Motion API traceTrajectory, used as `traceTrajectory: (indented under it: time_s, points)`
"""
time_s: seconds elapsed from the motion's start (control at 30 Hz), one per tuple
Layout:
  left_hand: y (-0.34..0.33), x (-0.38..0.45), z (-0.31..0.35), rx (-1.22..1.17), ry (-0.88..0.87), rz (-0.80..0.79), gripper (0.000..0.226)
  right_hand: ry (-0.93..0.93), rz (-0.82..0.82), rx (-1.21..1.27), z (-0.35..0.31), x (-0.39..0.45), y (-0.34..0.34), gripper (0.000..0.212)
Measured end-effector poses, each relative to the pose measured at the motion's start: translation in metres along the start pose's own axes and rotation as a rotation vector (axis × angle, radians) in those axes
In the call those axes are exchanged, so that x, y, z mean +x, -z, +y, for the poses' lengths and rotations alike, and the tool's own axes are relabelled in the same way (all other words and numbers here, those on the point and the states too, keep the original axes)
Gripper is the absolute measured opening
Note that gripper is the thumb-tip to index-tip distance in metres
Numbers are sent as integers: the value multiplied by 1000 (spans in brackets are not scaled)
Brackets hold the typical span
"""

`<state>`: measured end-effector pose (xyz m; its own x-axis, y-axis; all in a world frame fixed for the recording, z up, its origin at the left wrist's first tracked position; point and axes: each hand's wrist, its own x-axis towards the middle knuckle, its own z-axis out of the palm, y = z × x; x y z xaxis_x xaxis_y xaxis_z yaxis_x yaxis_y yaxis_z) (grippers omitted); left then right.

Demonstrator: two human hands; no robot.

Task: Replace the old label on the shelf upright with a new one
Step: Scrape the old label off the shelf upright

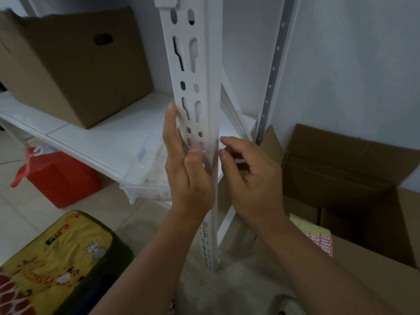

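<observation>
Two hands meet at the white slotted metal shelf upright: the left hand lies flat, fingers straight, against its face; the right hand, loosely curled, touches its edge. No label is discernible. A brown cardboard box sits on the white shelf; a red-and-yellow label sheet lies nearby.

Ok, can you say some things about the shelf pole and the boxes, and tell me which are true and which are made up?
1. Both hands are at the white shelf upright. True: the left hand lies against its front and the right hand is at its right edge.
2. A closed brown cardboard box sits on the shelf. True.
3. The bag under the shelf is blue. False: it is red.
4. The cardboard box on the right is taped shut. False: its flaps are open.
5. A sheet of red labels lies beside the right arm. True.
</observation>
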<state>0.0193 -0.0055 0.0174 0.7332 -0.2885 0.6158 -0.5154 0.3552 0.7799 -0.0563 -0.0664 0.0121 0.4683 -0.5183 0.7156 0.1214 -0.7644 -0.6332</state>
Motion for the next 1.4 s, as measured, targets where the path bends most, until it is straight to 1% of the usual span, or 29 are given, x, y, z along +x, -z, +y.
traceTrajectory:
  time_s: [0.07,0.17,0.23,0.33,0.43,0.6,0.67,0.73,0.83,0.97,1.1,1.13,1.23,1.27,1.4]
  points:
    - [2,4,3,-89,148,58,46,81,51,-53,0,-1,-6,20]
    - [4,7,4,-144,333,95,43,113,105,-83,-1,-3,-11,19]
    - [4,8,2,-154,408,106,42,118,119,-76,-1,-4,-13,19]
    - [2,7,-1,-190,457,94,39,113,122,-51,0,-5,-13,17]
    - [1,5,-2,-196,451,61,36,89,123,-39,-1,-7,-14,18]
    - [2,4,0,-214,461,29,39,57,131,-23,-2,-8,-15,16]
    - [2,4,-1,-208,461,16,44,46,137,-20,-2,-7,-16,17]
    - [2,4,-1,-208,450,0,54,45,145,-21,-2,-7,-18,19]
    - [1,5,1,-230,445,-15,65,64,136,-45,0,-10,-19,15]
    - [1,5,0,-242,449,16,54,66,68,-52,4,-16,-17,14]
    - [5,5,-1,-234,446,0,48,35,105,17,-2,-12,-13,21]
    - [5,6,-2,-236,441,-18,50,36,109,22,-4,-11,-13,23]
    - [5,6,0,-252,455,-54,66,39,103,19,-7,-9,-17,22]
    - [6,6,0,-253,452,-56,67,41,106,8,-7,-10,-19,22]
    - [6,4,0,-255,429,-46,49,60,158,-30,-7,-13,-24,20]
